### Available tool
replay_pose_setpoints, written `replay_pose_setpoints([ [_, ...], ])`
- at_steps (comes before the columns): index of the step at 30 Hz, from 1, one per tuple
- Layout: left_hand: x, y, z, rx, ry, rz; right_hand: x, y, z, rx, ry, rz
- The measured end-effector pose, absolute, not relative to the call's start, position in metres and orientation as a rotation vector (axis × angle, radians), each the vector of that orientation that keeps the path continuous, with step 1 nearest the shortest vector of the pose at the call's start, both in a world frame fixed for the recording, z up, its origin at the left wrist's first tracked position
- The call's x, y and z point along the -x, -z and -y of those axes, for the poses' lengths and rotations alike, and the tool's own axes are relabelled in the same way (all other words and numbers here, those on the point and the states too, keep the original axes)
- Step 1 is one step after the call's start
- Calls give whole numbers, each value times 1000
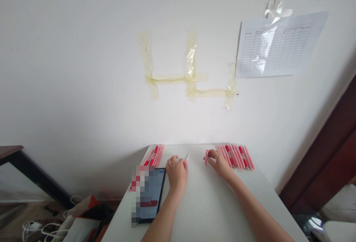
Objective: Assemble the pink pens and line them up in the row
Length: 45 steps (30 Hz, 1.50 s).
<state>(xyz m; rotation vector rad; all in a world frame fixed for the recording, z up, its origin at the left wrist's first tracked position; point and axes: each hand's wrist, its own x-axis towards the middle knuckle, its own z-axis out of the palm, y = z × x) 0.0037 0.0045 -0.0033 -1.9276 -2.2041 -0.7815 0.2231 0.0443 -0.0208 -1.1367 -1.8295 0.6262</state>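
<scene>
My left hand (177, 172) rests on the white table (211, 205) with its fingers closed around a thin white pen refill (187, 158) that sticks out toward the wall. My right hand (219, 163) pinches a short pink pen part (206, 157), held upright just off the table. A row of several pink pens (236, 156) lies side by side right of my right hand. Another bunch of pink pens (154, 155) lies at the table's far left corner, beside my left hand.
A tablet (151, 194) with a lit screen lies on the table's left side. The table stands against a white wall with old tape strips (191, 75) and a taped paper form (278, 45). Cables and boxes (69, 219) lie on the floor at left.
</scene>
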Motion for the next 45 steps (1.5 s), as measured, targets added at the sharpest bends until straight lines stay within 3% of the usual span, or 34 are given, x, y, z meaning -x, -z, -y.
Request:
replay_pose_setpoints([
  [12, -5, 9, -8, 1974, 951, 2122, -223, 19, -44, 1096, -661, 1744],
  [20, -6, 11, -9, 1970, 982, 2115, -226, 14, -39, 1123, -435, 1884],
  [28, -6, 11, -10, 1985, 1006, 2118, -229, 15, -43, 1119, -501, 1821],
  [45, -6, 12, -10, 2047, 1256, 1931, -231, 17, -43, 1188, 30, 1978],
])
